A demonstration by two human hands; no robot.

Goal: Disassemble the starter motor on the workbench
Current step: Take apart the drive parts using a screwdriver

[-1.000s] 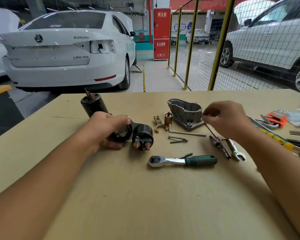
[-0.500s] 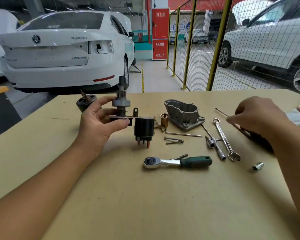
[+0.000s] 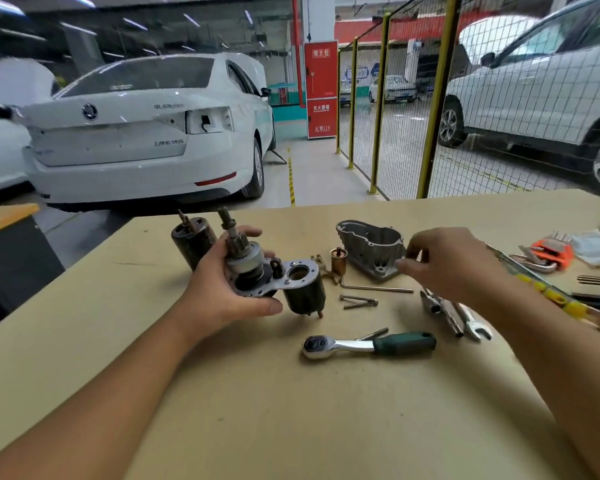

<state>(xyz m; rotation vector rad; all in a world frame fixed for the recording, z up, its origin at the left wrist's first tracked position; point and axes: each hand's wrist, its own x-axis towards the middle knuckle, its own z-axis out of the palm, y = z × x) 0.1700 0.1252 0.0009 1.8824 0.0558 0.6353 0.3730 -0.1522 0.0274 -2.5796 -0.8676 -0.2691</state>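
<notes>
**Metal starter part held over desk**

Grey starter motor assembly [image 3: 271, 271] gripped in left hand [image 3: 222, 289], fingers and thumb curled round its plate, shaft tilted up and far-left, lifted off the desk [image 3: 291, 410]. Right hand [image 3: 454, 261] hovering right of it, fingers loosely bent, holding nothing, near the grey housing [image 3: 371, 249]. Black motor body [image 3: 193, 242] behind the left hand. Ratchet [image 3: 368, 344] lying nearer.

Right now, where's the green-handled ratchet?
The ratchet lies flat on the bench near the middle, between both arms, just nearer than the two loose bolts.
</notes>
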